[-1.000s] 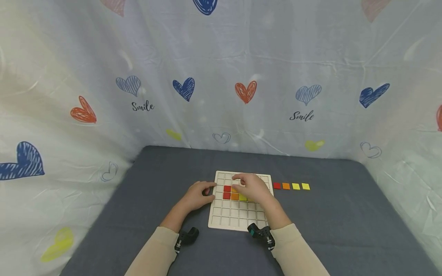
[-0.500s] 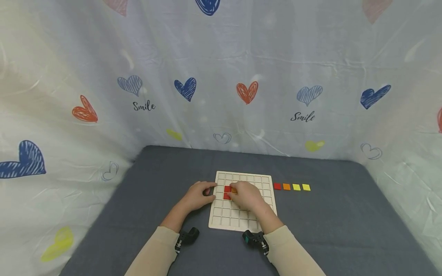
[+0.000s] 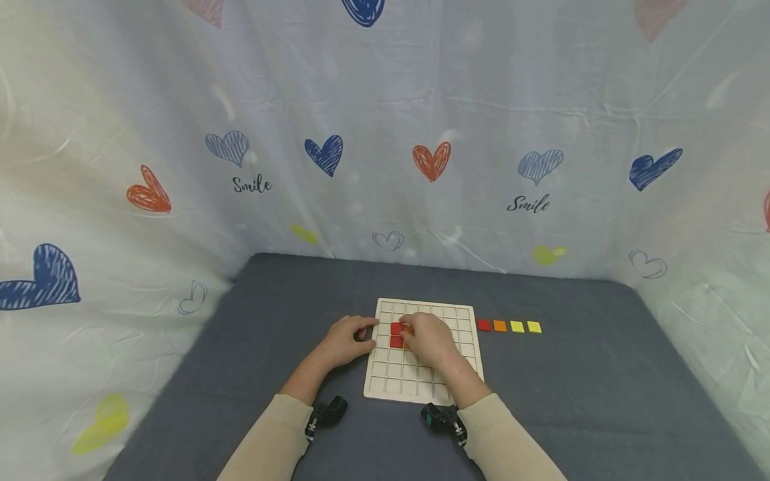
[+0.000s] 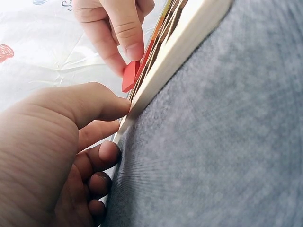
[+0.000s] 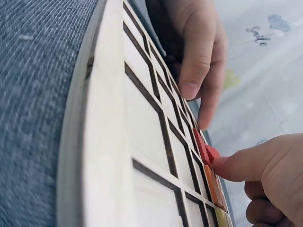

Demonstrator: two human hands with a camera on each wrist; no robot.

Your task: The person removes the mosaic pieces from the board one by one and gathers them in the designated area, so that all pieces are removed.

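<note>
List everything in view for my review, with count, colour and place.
Curtain: 1, white with hearts and "Smile" lettering, behind and beside the table
Table: 1, dark grey, below the curtain
Board: 1, pale wood, on the table
Loose tiles: 4, one red, one orange, two yellow, row right of the board
Flat tile: 1, red, on the board
Orange tile, yellow tile: at least 1 each, on the board, partly hidden
Held tile: 1, red, tilted
Wrist cameras: 2, black, at the wrists
Sleeves: 2, cream
Left hand: 1, touching the board's left edge
Right hand: 1, pinching the held tile
</note>
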